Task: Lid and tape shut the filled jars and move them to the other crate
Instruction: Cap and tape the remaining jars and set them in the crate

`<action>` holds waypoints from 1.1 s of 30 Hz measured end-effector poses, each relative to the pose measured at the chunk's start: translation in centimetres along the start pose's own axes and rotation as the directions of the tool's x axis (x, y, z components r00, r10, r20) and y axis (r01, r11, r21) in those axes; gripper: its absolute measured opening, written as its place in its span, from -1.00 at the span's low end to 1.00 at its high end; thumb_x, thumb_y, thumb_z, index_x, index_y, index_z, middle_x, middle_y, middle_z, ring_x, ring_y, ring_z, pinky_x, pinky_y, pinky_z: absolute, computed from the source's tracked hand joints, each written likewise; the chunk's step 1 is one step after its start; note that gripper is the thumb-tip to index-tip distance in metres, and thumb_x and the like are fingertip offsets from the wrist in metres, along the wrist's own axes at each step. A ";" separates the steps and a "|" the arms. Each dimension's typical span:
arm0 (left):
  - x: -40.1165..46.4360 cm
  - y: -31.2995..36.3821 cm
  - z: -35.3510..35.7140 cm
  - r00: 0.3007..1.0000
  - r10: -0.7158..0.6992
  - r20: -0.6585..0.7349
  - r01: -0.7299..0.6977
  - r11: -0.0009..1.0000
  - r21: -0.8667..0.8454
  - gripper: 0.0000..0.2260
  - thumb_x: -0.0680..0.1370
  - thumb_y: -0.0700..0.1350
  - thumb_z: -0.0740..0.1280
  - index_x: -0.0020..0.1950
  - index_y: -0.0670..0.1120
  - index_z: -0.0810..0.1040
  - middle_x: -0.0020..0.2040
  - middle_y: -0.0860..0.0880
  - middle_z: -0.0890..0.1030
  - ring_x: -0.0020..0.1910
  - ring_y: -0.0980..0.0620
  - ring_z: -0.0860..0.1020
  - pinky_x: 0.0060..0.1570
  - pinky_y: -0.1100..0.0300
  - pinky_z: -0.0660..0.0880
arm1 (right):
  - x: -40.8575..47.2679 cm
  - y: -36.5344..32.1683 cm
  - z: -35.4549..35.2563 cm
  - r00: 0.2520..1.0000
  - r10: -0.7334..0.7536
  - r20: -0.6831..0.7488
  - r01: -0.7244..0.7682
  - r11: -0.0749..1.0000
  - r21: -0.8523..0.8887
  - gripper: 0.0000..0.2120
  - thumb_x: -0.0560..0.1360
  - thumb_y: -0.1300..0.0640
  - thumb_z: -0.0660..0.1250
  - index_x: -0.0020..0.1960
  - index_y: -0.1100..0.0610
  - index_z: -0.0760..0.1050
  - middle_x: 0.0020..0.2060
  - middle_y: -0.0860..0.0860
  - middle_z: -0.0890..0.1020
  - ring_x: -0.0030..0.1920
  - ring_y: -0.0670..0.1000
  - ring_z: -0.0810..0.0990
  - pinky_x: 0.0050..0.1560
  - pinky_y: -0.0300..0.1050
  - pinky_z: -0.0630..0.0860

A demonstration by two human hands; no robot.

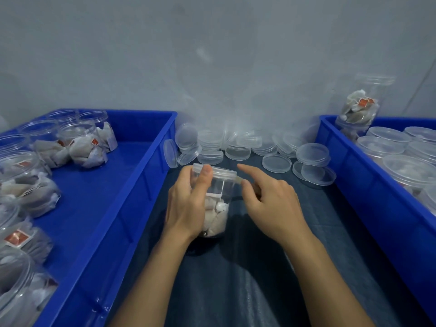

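Observation:
A clear plastic jar (218, 204) with white sachets inside stands on the dark cloth between two blue crates, a clear lid (221, 172) on top. My left hand (188, 204) grips the jar's left side, thumb up against the lid's rim. My right hand (269, 201) is just right of the jar; its thumb and middle fingers pinch a strip of clear tape (238, 179) that runs from the lid's rim, while the index finger points out straight. The tape roll is hidden.
The left blue crate (141, 175) holds several open jars of sachets (82, 147). The right blue crate (368, 185) holds several lidded jars (382, 145), one lying on top. A heap of loose clear lids (259, 149) lies behind the jar, against a clear bag.

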State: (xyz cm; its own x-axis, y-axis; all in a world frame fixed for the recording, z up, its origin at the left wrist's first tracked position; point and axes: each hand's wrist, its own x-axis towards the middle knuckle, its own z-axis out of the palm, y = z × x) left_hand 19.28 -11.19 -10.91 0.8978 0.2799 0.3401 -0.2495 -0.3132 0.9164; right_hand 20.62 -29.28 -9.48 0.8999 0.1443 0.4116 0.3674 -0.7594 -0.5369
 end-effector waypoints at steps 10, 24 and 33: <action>0.7 -0.7 -0.8 0.986 -0.074 0.149 0.091 0.990 -0.108 -0.43 0.50 0.57 0.16 0.02 0.14 0.65 -0.06 -0.06 0.72 0.06 -0.12 0.69 0.24 -0.33 0.53 | 0.0 0.3 -0.8 1.000 -0.019 0.022 0.018 0.998 0.065 -0.61 0.59 -0.12 0.19 0.38 -0.37 0.49 -0.42 -0.22 0.51 -0.25 -0.14 0.50 -0.21 -0.11 0.35; 0.3 -0.2 -0.5 0.999 0.007 0.048 -0.007 1.000 -0.014 -0.62 0.57 0.39 0.17 0.08 0.11 0.46 0.02 0.07 0.64 0.04 0.08 0.64 0.14 -0.07 0.59 | 0.0 0.3 -1.2 0.995 0.004 0.099 -0.018 0.989 0.147 -0.68 0.63 -0.06 0.24 0.33 -0.33 0.54 -0.21 -0.10 0.71 -0.10 -0.06 0.63 0.06 0.01 0.59; -2.6 2.0 2.0 0.946 0.292 -0.144 -0.171 0.821 0.546 -0.54 0.61 0.20 0.27 0.34 -0.09 0.54 0.22 -0.03 0.63 0.09 -0.11 0.64 -0.05 0.01 0.54 | -0.2 -0.7 -1.2 0.995 0.029 0.093 -0.034 0.998 0.054 -0.70 0.63 -0.10 0.16 0.26 -0.33 0.56 -0.29 -0.13 0.64 -0.15 0.00 0.59 0.01 0.03 0.58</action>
State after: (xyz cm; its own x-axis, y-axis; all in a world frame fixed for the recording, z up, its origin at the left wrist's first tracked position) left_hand 17.20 -14.36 -10.36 0.7239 0.3036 0.6195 -0.1598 -0.7998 0.5787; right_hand 19.88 -29.57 -8.27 0.9280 0.1809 0.3258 0.3490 -0.7284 -0.5896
